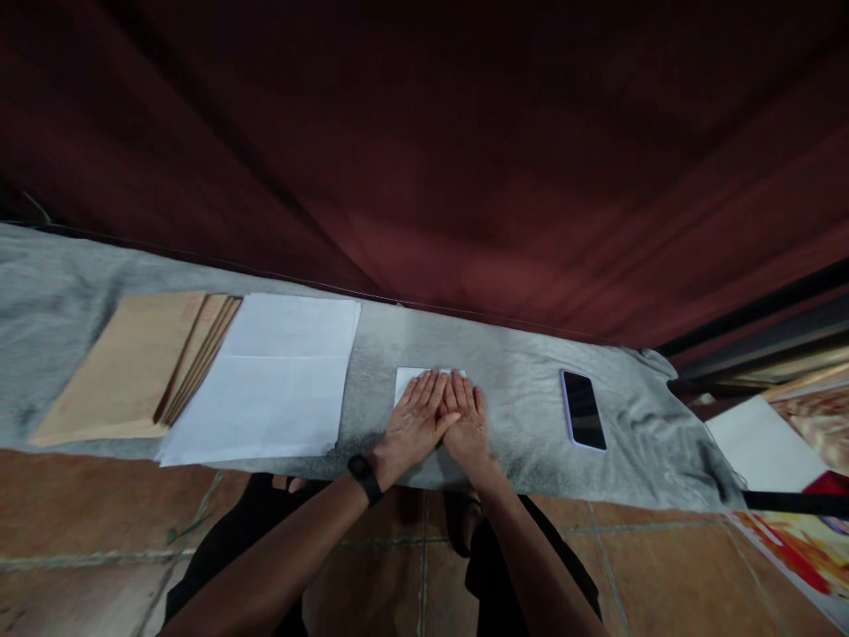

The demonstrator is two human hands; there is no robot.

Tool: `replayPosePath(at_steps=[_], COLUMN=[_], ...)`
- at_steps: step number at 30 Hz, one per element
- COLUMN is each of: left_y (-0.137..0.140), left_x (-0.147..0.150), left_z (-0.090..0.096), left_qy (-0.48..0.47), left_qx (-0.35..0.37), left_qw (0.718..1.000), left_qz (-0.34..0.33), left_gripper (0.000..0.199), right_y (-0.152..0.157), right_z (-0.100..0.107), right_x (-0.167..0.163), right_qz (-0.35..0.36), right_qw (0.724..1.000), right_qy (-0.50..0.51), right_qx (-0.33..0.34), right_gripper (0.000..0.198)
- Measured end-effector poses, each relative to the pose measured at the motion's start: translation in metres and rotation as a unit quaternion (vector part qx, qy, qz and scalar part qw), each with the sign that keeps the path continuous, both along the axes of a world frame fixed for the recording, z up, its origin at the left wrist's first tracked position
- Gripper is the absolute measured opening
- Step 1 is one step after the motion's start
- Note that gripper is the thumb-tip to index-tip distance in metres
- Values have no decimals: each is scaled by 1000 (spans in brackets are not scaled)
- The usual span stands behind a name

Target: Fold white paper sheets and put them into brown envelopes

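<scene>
A small piece of white paper, perhaps folded, lies on the grey cloth in front of me. My left hand rests flat on it, fingers stretched out and pointing away from me. Beside it, my right hand also presses flat, and the left thumb overlaps it. Most of the paper is hidden under both palms; only its far edge and left corner show. To the left lies a stack of white paper sheets, with a crease across the top one.
Several brown envelopes overlap left of the sheets. A phone lies face up to the right. The grey cloth covers a narrow surface, with a dark red curtain behind. Printed boards stand at the far right.
</scene>
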State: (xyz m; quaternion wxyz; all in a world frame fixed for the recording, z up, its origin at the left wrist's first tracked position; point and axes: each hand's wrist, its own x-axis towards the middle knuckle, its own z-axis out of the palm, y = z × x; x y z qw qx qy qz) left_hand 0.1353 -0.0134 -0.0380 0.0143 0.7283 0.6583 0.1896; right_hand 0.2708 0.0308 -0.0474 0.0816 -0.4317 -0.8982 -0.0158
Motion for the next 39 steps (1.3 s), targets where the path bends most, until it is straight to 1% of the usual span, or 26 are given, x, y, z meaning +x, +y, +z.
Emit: replayPosePath(at_steps=[2, 5, 8, 13, 17, 20, 22, 24, 26, 28, 30, 35, 39], left_y=[0, -2, -5, -10, -15, -18, -20, -21, -22, -23, -24, -26, -28], left_x=[-7, -18, -28, -42, -53, -51, -43, -30, -17, -8, -4, -7, -10], left_z=[-2, -3, -2, 0, 2, 8, 12, 13, 11, 8, 6, 7, 9], left_qy=[15, 35, 49, 63, 68, 72, 71, 65, 59, 57, 52, 29, 24], left_qx=[-5, -18, -34, -46, -36, 0, 25, 32, 18, -2, -15, -24, -24], left_qw=[1000, 998, 996, 992, 988, 986, 990, 997, 997, 994, 993, 995, 996], left_qz=[17, 48, 69, 100, 133, 151, 116, 38, -46, -97, -109, -89, -85], left_gripper=[77, 72, 67, 66, 64, 62, 61, 60, 60, 60, 62, 66, 68], right_y=[4, 11, 17, 21, 24, 27, 26, 22, 15, 9, 6, 11, 13], right_z=[2, 4, 5, 5, 7, 13, 17, 19, 19, 17, 14, 11, 10], right_x=[2, 8, 17, 27, 32, 29, 22, 11, 0, -8, -12, -7, -2], right_qz=[-25, -65, -82, -108, -130, -123, -79, -18, 33, 61, 67, 23, 24], right_qw=[1000, 998, 996, 994, 990, 988, 986, 981, 977, 977, 979, 986, 989], right_qy=[11, 25, 26, 20, 43, 94, 145, 184, 190, 168, 143, 104, 80], right_qx=[-4, -8, -14, -18, -13, -7, -20, -55, -94, -119, -127, -132, -123], right_gripper=[54, 55, 56, 56, 56, 57, 57, 57, 57, 57, 57, 61, 61])
